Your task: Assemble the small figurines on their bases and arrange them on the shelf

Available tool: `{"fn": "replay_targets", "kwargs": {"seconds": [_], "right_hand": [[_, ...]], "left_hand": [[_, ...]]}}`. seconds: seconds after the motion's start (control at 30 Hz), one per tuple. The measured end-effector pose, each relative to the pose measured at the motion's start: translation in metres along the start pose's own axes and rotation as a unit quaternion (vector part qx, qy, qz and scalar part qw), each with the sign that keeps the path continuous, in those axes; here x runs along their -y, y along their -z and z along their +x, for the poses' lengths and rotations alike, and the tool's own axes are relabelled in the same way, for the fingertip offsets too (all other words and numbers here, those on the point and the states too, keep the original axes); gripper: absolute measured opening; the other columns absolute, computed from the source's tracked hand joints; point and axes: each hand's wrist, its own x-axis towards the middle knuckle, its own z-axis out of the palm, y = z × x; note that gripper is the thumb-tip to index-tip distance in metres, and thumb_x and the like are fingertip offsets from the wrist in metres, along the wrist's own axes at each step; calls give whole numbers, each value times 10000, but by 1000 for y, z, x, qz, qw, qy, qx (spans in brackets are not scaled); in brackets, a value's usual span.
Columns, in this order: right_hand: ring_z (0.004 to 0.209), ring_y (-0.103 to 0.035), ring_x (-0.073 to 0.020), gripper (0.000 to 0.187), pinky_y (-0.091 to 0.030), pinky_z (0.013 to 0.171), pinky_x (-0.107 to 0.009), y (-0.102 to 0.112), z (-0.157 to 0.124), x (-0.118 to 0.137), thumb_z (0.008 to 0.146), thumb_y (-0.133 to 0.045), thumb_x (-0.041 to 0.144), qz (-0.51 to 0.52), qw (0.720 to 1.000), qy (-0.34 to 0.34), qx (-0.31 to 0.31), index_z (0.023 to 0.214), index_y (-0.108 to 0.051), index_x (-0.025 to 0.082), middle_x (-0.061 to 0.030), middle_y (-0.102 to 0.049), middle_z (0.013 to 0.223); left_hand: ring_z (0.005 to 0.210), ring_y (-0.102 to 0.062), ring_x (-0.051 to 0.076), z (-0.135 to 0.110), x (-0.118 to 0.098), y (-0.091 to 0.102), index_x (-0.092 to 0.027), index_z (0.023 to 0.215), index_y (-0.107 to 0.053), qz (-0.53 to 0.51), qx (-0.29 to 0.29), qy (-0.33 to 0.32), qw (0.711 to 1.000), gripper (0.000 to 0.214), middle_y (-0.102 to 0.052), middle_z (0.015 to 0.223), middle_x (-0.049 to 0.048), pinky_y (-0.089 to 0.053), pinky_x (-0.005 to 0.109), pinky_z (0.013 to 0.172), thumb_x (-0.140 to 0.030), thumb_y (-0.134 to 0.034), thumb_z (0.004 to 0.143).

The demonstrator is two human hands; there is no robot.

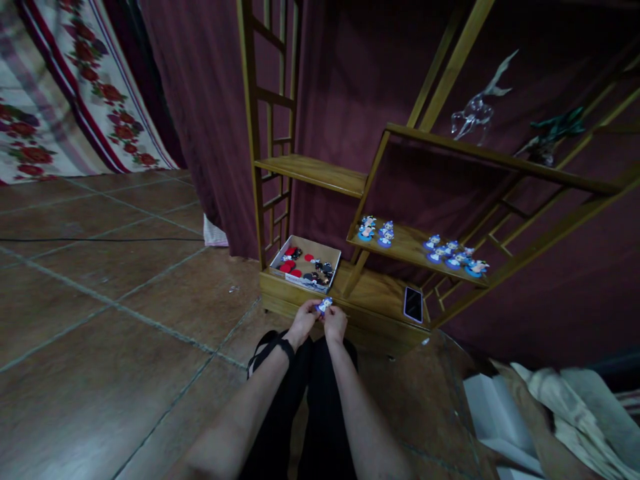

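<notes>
Dim, glare on floor (80, 407), edges perhaps blurred

The left hand (305, 320) and right hand (336, 323) held a figurine (325, 305); just beyond them sat a box (327, 256); to the right hand's right lay a phone (413, 304); farther beyond that hand, other figurines (437, 254) stood on a shelf (407, 246).

My forearms (248, 404) are bare, and a narrow black band (287, 348) circles my left wrist. Beneath the band, plain black trousers (325, 413) cover both my legs.
</notes>
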Motion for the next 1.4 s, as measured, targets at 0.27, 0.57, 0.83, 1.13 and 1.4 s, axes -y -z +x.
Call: {"fn": "replay_targets", "kwargs": {"seconds": [0.27,0.57,0.83,1.13,1.4], "right_hand": [[678,-615,-182,262,-449,639,-242,0,-2,0,734,-426,249,-10,1000,10,4,723,-686,211,-27,-691,706],[852,-608,-191,302,-439,778,-272,-2,1,-5,753,-442,327,61,998,13,31,898,-672,193,-55,-690,914],[844,-593,-181,252,-425,776,-270,0,2,-6,716,-493,337,111,991,19,72,856,-655,205,-24,-675,876],[726,-559,-155,252,-415,686,-247,-1,-5,-1,711,-520,423,155,986,-8,52,790,-585,193,3,-638,761],[701,-533,-138,258,-404,677,-239,2,-7,0,689,-546,410,181,983,0,44,820,-553,188,15,-624,757]], "left_hand": [[622,-563,107,-2,2,-1,-144,882,-615,49,0,-37,998,263,-636,773,33,-476,238,610,-57,-553,642],[752,-569,139,2,2,-4,-152,915,-629,178,-35,-117,976,332,-608,809,25,-468,308,781,-24,-578,613],[875,-537,173,-16,-7,-6,-167,1008,-566,338,-16,-204,919,360,-514,936,56,-427,361,870,-22,-522,682],[990,-523,197,-39,-28,-8,-164,1208,-394,598,84,-281,746,447,-483,1090,111,-420,321,866,-77,-436,771],[1111,-487,230,-42,-31,-5,-94,1285,-311,702,89,-317,632,458,-475,1224,196,-388,360,896,-102,-349,829]]}}
